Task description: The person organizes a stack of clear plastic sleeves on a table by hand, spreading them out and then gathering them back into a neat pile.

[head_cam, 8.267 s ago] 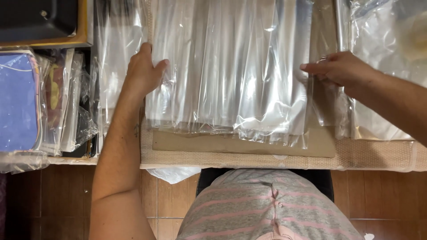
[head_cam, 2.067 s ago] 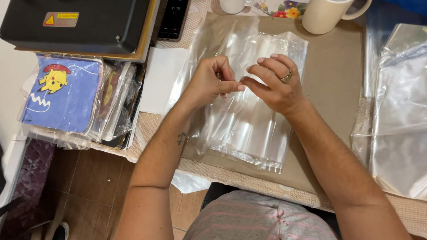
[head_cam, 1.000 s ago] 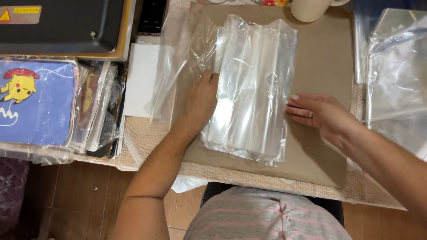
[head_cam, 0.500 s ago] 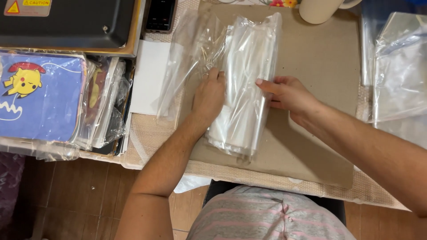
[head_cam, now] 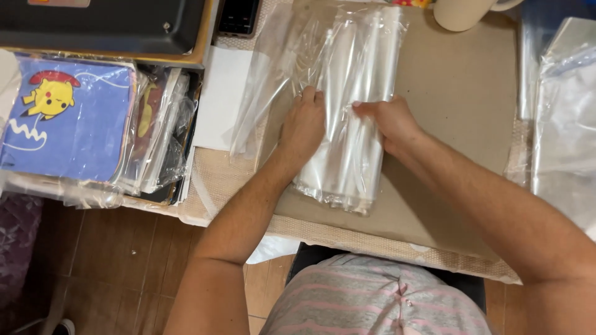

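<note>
Clear plastic sleeves (head_cam: 351, 111) are lying folded on the cardboard surface (head_cam: 459, 105); your left hand (head_cam: 303, 124) at 9 o'clock and right hand (head_cam: 390, 121) at 3 o'clock are pressing them flat, fingers curled, gripping the bundle so it is not unfolding.

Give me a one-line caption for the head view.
Left hand and right hand press a folded stack of clear plastic sleeves on a cardboard sheet.

Setting: your worktop (head_cam: 397, 239) over a wood-plank floor (head_cam: 124, 260).

Brown cardboard sheet (head_cam: 459, 105) covers the worktop's woven mat (head_cam: 223, 186). At your left sits a black machine (head_cam: 105, 25) above a stack of bagged blue prints (head_cam: 68, 124). A cream mug (head_cam: 462, 12) stands at the far edge. Light is even, indoor.
</note>
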